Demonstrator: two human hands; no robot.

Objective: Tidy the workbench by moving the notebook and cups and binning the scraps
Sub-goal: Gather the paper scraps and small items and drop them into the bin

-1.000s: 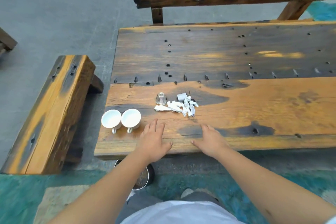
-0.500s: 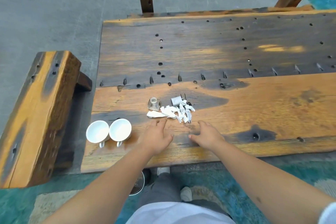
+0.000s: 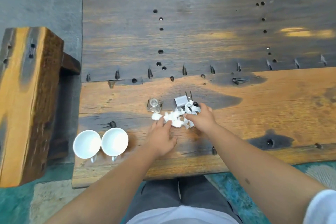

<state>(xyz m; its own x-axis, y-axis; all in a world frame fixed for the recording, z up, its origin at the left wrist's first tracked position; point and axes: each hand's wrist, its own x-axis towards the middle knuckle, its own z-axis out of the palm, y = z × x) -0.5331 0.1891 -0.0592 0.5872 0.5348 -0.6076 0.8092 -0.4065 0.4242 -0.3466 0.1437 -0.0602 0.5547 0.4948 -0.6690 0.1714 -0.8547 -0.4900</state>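
Both arms reach forward over the table (image 3: 272, 114): left hand (image 3: 161, 137) flat, fingers spread at the paper scraps (image 3: 174, 119); right hand (image 3: 201, 116) fingers curled, pinching them.

We are looking down at what seems to be a rough workshop or yard. We are standing at a heavy plank workbench (image 3: 200, 29), weathered, dark-stained and pitted with bored holes and notches. A thick timber bench (image 3: 27, 96) of the same scarred wood is sitting just beside its left end. Bare grey concrete (image 3: 40, 0) is showing beyond, and worn teal paint (image 3: 14, 203) is covering the floor nearer us.
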